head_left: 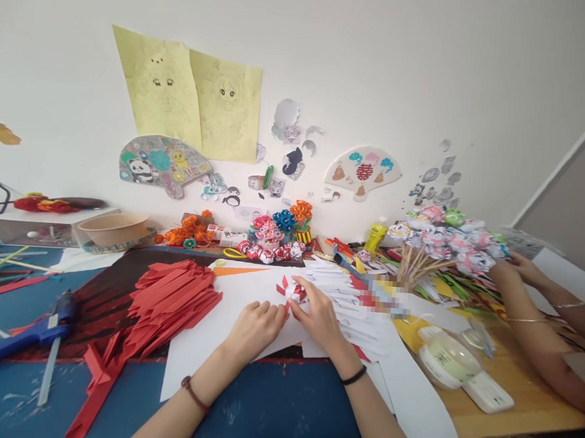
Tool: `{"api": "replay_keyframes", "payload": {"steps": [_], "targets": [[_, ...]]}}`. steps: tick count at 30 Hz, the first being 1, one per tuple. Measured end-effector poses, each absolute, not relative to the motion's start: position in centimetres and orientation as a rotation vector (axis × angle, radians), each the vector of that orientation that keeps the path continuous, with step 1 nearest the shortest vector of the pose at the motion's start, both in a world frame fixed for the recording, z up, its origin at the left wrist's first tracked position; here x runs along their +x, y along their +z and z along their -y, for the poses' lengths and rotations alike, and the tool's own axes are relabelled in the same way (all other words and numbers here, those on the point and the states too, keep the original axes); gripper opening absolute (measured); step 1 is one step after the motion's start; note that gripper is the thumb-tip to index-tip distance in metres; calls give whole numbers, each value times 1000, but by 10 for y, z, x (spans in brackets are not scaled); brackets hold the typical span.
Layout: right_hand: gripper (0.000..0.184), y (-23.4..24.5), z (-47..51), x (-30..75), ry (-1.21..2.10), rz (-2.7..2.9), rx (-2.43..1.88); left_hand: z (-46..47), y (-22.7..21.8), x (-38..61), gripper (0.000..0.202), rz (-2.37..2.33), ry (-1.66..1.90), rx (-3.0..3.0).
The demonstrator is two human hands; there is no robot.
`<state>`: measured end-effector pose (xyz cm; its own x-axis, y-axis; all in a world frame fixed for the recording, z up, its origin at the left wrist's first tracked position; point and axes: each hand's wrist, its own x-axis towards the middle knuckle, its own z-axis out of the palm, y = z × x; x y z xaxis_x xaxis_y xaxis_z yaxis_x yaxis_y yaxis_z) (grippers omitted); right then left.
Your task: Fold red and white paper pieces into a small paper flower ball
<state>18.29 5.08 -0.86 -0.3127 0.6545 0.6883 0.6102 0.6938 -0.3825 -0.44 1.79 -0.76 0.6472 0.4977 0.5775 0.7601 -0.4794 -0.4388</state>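
Observation:
In the head view, a small red-and-white folded paper flower [295,290] is held over white paper sheets [236,308]. My left hand [256,328] is closed at its lower left side, fingers curled and fingertips partly hidden. From the right, my right hand [320,314] pinches the same flower between thumb and fingers. A thick heap of folded red paper strips [173,307] lies left of my hands. White folded paper strips [350,316] are spread just right of them.
A blue glue gun [58,319] lies at the left. Finished paper roses [446,240] on sticks stand at the right, near another person's hands [519,271]. A clear bottle [446,356] lies on the wooden table. Small flowers [271,234] line the wall.

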Motion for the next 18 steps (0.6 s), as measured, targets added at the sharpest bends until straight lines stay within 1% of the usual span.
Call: {"api": "replay_keyframes", "payload": {"steps": [3,8,10,15,18], "targets": [[45,-9,-53,184,179,1964,-965,-19,-1,-11,31,1186,-571,-2195],[45,-5,-53,185,215,1937,-950,-20,6,-22,50,1452,-707,-2219],[46,-4,-52,184,215,1946,-933,-22,5,-22,48,1533,-743,-2187],[45,-3,-48,183,245,2024,-887,-25,-3,-16,24,1579,-705,-2240],[48,-5,-48,183,329,2043,-852,-24,-4,-14,22,1602,-735,-2276]]}}
